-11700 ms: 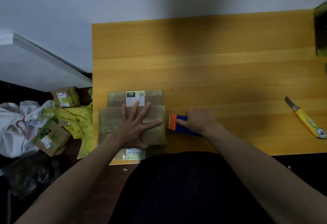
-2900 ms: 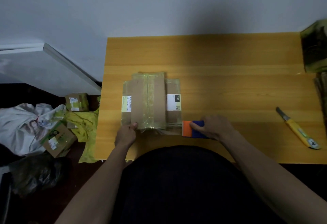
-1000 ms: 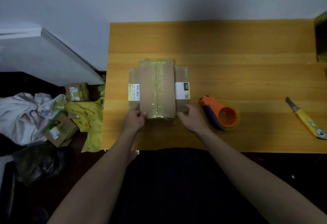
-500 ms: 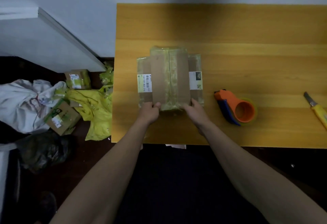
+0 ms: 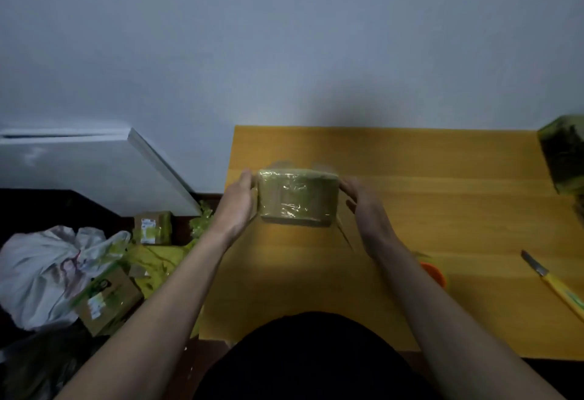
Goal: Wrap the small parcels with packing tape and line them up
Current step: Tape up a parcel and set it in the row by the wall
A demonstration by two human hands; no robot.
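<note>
Taped parcel bundle [image 5: 297, 198]: brown cardboard, fully covered in glossy clear tape with a yellowish cast; crinkles and bright glare spots on the face turned toward the camera. It is tipped up on edge, broad face toward the viewer, top edge level. Whether its lower edge touches the worktop [image 5: 442, 197] or hangs just above it cannot be told.

Left hand [image 5: 240, 202]: flat against the bundle's left end, fingers straight and pointing away from the body, thumb near the top corner. Right hand [image 5: 363, 206]: at the bundle's right end, fingers extended and slightly spread; motion blur here, so firm contact cannot be confirmed. Bundle sits between the two palms.

Position: bundle is near the worktop's left edge, toward the far edge by the grey wall [image 5: 284, 36].

Right of the bundle: a wide stretch of bare yellow wood. Orange tape dispenser [image 5: 434, 273] lies nearer the body than the bundle, mostly hidden behind the right forearm. Yellow-handled utility knife [image 5: 559, 289] lies well right of the bundle, close to the frame edge. A dark taped package [image 5: 564, 156] stands at the far right, cut off by the frame.

Left of the bundle, off the worktop: small cardboard boxes [image 5: 107, 298] on the floor, yellow plastic wrap [image 5: 158, 260], a white bag [image 5: 41, 270].
</note>
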